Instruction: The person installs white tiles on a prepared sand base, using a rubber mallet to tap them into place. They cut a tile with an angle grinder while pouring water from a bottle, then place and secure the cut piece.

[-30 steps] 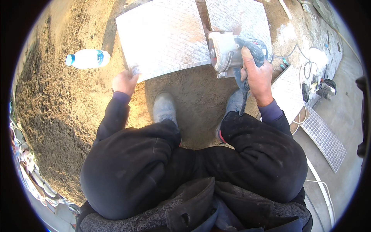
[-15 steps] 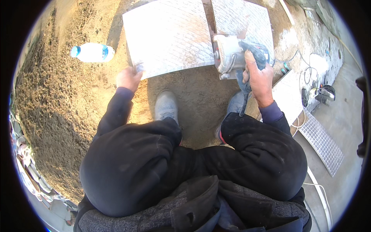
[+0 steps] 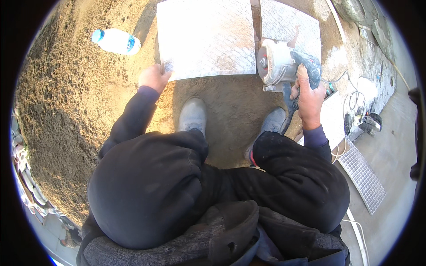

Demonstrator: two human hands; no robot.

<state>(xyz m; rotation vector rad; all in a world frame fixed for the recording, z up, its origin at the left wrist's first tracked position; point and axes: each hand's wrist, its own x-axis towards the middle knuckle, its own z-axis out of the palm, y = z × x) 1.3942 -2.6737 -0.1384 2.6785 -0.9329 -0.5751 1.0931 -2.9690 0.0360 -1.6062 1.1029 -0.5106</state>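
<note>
"Grip first: what does the left hand [image 3: 154,79] have?"

"It is closed on the near left corner of the wider slab [image 3: 206,40], fingers curled in. How far the fingertips reach beneath, I cannot tell."

"And the right hand [image 3: 311,99]?"

"Wrapped firmly round the handle of a power cutter [image 3: 279,66], the thumb lying along the top. The cutter's pale, dusty guard faces left, and its body covers the near left part of the narrower slab [image 3: 290,22] from sight. Whether the blade touches that slab, I cannot tell."

"Where are the slabs themselves?"

"Ahead of the grey shoes [image 3: 193,116], side by side, with a narrow gap between them. Their upper faces are pale and ribbed, with brownish smears on both."

"What else lies about?"

"On the left, a white bottle [image 3: 116,41] with a blue cap rests on its side on the sandy ground [image 3: 66,111], just beyond the left hand. Over on the right, a pale board [image 3: 332,115] shows beside the right wrist; a black object [image 3: 372,124] sits past it, too small to make out, and a grid-patterned panel [image 3: 363,179] lies on the grey floor [image 3: 390,150]."
</note>
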